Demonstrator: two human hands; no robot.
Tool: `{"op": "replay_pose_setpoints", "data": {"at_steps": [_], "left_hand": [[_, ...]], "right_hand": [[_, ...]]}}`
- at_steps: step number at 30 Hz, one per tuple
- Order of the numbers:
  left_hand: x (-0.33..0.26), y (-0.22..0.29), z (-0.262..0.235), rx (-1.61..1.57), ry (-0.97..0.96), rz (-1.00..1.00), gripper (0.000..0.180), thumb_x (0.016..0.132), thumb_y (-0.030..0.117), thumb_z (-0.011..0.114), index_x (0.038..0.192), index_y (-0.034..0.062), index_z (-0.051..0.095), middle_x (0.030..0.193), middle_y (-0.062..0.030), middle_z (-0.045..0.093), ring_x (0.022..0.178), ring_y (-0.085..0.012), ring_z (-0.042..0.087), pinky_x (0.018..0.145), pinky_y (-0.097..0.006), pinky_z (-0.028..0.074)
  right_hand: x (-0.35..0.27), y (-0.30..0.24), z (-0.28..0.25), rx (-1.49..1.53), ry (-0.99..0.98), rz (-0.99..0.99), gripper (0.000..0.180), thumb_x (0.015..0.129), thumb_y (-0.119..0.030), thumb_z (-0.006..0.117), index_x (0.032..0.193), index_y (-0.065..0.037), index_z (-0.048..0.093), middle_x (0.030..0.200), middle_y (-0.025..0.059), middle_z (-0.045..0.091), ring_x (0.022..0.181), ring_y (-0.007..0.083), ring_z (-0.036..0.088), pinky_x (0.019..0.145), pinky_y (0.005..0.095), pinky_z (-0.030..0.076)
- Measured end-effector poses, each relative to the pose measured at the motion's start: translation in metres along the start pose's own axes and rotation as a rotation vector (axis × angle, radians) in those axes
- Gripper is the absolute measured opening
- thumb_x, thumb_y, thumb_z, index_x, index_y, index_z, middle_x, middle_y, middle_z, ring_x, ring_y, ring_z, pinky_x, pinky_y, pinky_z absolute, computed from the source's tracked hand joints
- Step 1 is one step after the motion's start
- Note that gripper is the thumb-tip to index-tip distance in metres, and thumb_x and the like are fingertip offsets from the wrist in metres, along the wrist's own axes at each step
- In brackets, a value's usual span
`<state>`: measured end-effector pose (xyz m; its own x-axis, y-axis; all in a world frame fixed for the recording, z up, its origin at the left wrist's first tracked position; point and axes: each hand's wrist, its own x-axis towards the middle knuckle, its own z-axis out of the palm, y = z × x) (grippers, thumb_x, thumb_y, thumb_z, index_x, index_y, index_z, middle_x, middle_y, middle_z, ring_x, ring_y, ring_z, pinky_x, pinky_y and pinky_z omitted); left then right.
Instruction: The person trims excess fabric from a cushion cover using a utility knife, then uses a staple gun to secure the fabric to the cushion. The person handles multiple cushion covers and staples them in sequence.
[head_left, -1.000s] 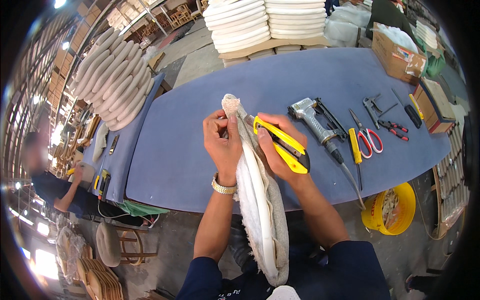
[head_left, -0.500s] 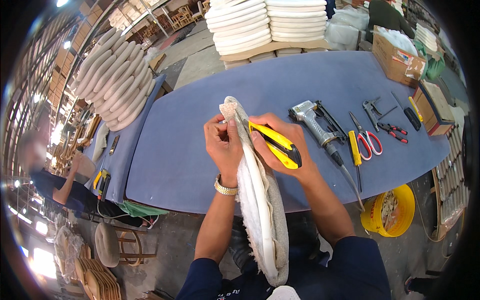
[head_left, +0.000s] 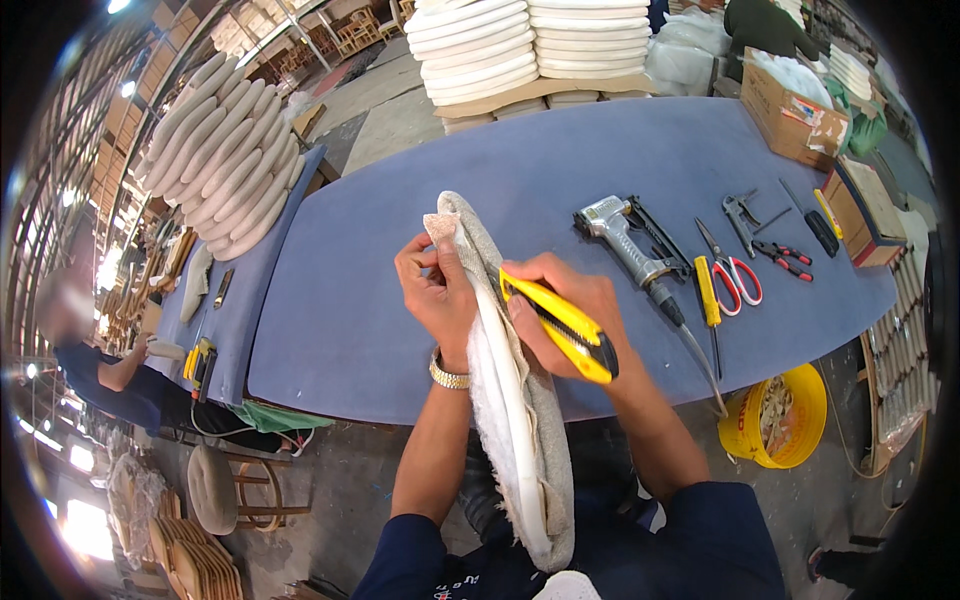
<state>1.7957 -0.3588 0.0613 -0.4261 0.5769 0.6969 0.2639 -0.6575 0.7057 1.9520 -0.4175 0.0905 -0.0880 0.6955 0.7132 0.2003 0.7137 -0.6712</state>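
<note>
A grey fabric-covered seat cushion [head_left: 559,470] stands on edge before me, its white padding and pale inner edge exposed along the left side. Near its far end my left hand [head_left: 440,300] is closed, pinching a loose flap of the cover [head_left: 440,227] between thumb and fingers. My right hand [head_left: 585,296] is wrapped round a yellow and black utility knife [head_left: 570,335] on the cushion's right side. The knife's front end meets the cover's edge; its blade is too small to make out.
On the blue table [head_left: 370,290] lie a staple gun [head_left: 625,240] with a hose, a yellow-handled screwdriver [head_left: 708,290], red-handled scissors [head_left: 735,280] and pliers [head_left: 782,258]. A yellow bucket [head_left: 812,420] holds scraps. Cushion stacks [head_left: 215,165] and another person [head_left: 110,375] are at left.
My right hand and the knife have shifted slightly down and toward me along the cushion. My left hand and the flap have moved a little left, away from the cushion.
</note>
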Motion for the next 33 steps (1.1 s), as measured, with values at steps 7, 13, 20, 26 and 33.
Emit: {"op": "replay_pose_setpoints", "data": {"at_steps": [7,13,20,26,33], "left_hand": [[0.0,-0.001,-0.003,-0.05,0.069,-0.051,0.016,0.1,0.002,0.062,0.088,-0.0034,0.052,0.12,-0.017,0.057,0.101,-0.02,0.067,0.081,-0.031,0.056],[0.004,0.042,-0.018,-0.044,-0.152,-0.025,0.013,0.099,0.0,0.061,0.087,-0.0012,0.057,0.125,-0.0183,0.058,0.121,-0.0305,0.062,0.098,-0.04,0.052],[0.035,0.071,-0.029,0.543,-0.416,0.078,0.034,0.097,0.029,0.07,0.081,-0.0005,0.061,0.081,-0.0091,0.068,0.068,-0.0181,0.061,0.064,-0.033,0.047],[0.057,0.067,-0.023,0.951,-0.66,0.098,0.045,0.088,0.042,0.076,0.08,0.0008,0.06,0.075,-0.0161,0.065,0.065,-0.0329,0.062,0.061,-0.041,0.047],[0.045,0.029,-0.024,0.632,-0.402,0.151,0.029,0.089,0.021,0.075,0.079,0.0001,0.058,0.069,-0.0155,0.061,0.06,-0.0288,0.059,0.058,-0.039,0.046]], "right_hand": [[-0.03,-0.037,-0.013,0.031,-0.021,0.067,0.023,0.087,-0.007,0.069,0.11,-0.002,0.067,0.084,0.014,0.071,0.064,0.0208,0.07,0.06,0.0291,0.052],[-0.031,-0.038,-0.019,0.021,0.012,0.066,0.024,0.088,-0.006,0.069,0.111,-0.001,0.067,0.084,0.0131,0.072,0.067,0.0187,0.071,0.062,0.0274,0.053],[-0.033,-0.032,-0.009,-0.001,0.047,0.034,0.025,0.088,-0.008,0.07,0.112,-0.002,0.067,0.087,0.0133,0.073,0.069,0.0197,0.072,0.063,0.0283,0.055],[-0.03,-0.037,0.011,-0.023,-0.017,0.022,0.025,0.087,-0.008,0.071,0.111,-0.003,0.068,0.085,0.0127,0.072,0.067,0.0227,0.072,0.062,0.0299,0.055],[-0.029,-0.033,0.013,-0.056,0.017,-0.033,0.025,0.089,-0.009,0.069,0.113,-0.003,0.067,0.087,0.0138,0.073,0.07,0.0226,0.072,0.065,0.0295,0.055]]}}
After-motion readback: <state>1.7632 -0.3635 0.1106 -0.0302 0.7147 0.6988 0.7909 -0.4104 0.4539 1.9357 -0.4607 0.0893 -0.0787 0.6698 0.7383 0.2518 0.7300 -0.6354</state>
